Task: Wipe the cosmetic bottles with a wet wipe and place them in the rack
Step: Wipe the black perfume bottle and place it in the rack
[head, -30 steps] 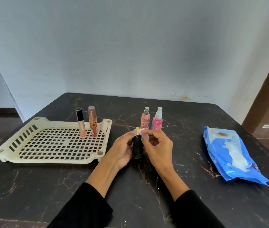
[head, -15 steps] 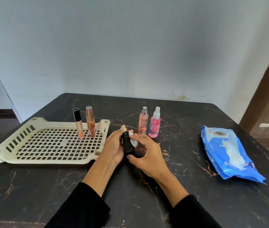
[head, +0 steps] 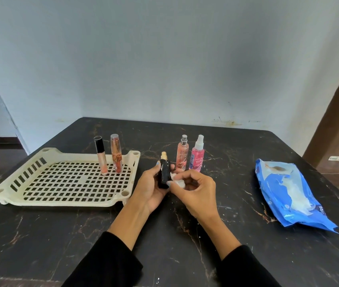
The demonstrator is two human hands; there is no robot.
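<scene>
— While you've got it up, what's in each hand?

— My left hand (head: 151,186) has its grip round the black bottle (head: 164,172), fingers curled behind it and thumb on the front; it's upright, gold cap on top, held just above the table (head: 40,235). My right hand (head: 193,190) pinches the wet wipe (head: 178,182), a small white wad, pressed vs. the bottle's right side, low down.

— And the rack?

— The cream rack (head: 65,200) sits on the table to my left, near my left hand but not touching. Two tubes stand upright at its back, right of centre: one w/ a black cap (head: 100,155), one w/ a clear cap and copper band (head: 116,154) (close together, can't tell if they touch).

— Anything else out?

— Two spray bottles stand on the table just behind my hands: a peach one (head: 182,154) and a pink one (head: 197,155), side by side. The blue wipes pack (head: 288,191) lies flat well off to my right, approx. level w/ my hands. Both my sleeves are black.
</scene>
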